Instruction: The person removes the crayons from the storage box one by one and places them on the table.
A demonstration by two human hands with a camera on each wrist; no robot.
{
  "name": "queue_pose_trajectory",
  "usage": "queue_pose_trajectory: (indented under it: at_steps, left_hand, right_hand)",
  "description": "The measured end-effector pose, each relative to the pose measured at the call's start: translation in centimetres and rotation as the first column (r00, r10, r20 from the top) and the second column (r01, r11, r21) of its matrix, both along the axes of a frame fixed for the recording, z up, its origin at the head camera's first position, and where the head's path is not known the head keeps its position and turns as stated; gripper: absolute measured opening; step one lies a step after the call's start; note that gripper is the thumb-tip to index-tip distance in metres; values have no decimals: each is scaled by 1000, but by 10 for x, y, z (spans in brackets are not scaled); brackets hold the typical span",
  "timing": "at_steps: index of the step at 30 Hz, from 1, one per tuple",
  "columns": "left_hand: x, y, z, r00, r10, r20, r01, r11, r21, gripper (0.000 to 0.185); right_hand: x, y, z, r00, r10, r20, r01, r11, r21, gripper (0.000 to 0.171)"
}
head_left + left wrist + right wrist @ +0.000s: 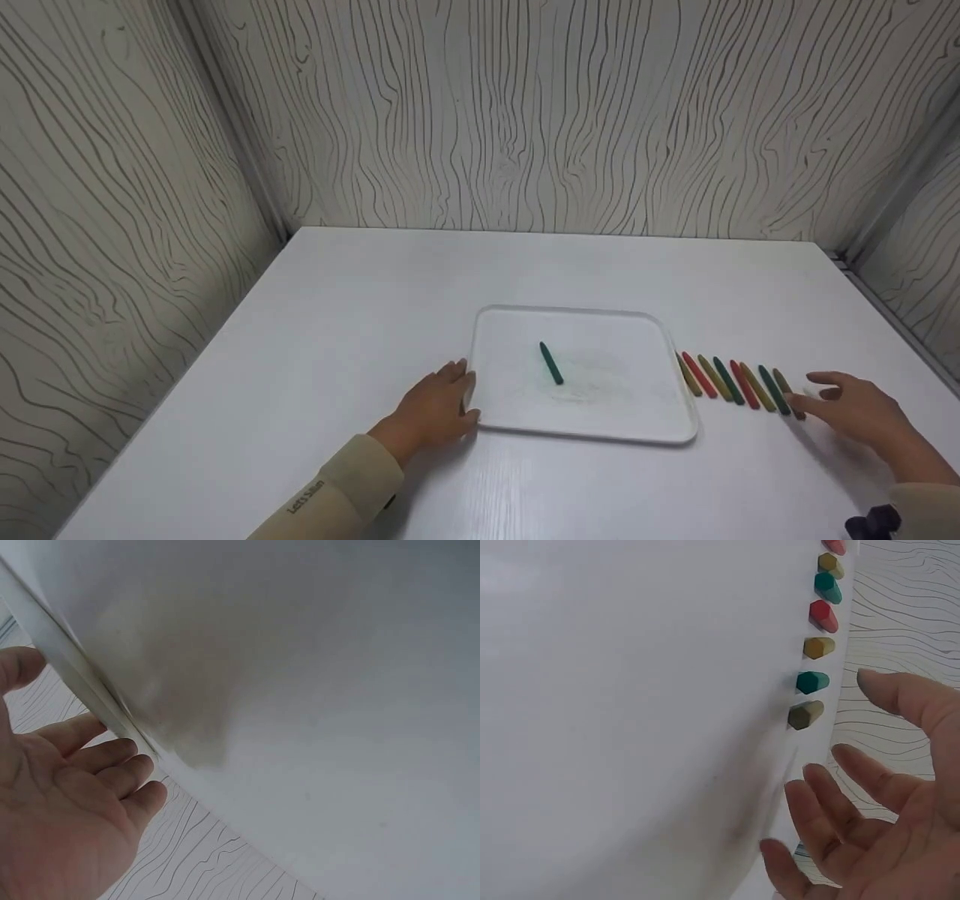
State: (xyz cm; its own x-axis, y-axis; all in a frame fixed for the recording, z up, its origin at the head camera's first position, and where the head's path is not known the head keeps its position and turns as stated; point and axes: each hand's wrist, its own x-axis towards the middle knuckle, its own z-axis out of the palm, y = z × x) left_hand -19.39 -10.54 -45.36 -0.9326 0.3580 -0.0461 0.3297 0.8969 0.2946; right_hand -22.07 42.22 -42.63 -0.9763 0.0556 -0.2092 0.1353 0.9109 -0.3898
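Eight short hexagonal wax crayons (739, 383) sit in a row at lower right of the head view, long axes running up-left to down-right, just right of the white plastic tray (675, 431). Our right hand (859, 411) is nearest: fingers spread, holding nothing, fingertips just beside the outermost olive crayon (787, 394). Our left hand (435, 409) rests flat against the tray's left rim. One dark green crayon (550, 363) lies inside the tray.

— What's my head view giving me?
— It looks forward and down from above: table (315, 360), tray (585, 431), both hands.
— And my wrist views?
— Close, beside each palm. Left faces the tray edge; right faces the crayons (814, 679), which the head view shares.
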Motion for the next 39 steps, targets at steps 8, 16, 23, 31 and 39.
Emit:
queue_pose_trajectory:
  at_steps: [8,16,23,31,39]
  left_hand:
    - [0,0,0,1000,-4,-19,4,1000,4,58]
    - [-1,0,-1,1000,6,-7,-6,1000,4,59]
    - [1,-2,1,999,-7,31,6,1000,28,61]
    - [0,-2,-1,1000,-5,29,5,1000,18,61]
    - [-1,-2,-1,1000,-7,20,6,1000,14,60]
  right_hand:
    - [0,-2,12,994,62,-85,-54,994,96,94]
    - [-2,-10,27,987,74,-145,-53,988,143,96]
    - [-4,-20,41,978,100,-180,-70,983,170,97]
    - [-8,-32,54,977,119,-178,-91,983,160,97]
    - [-14,-48,62,976,130,-176,-106,984,143,97]
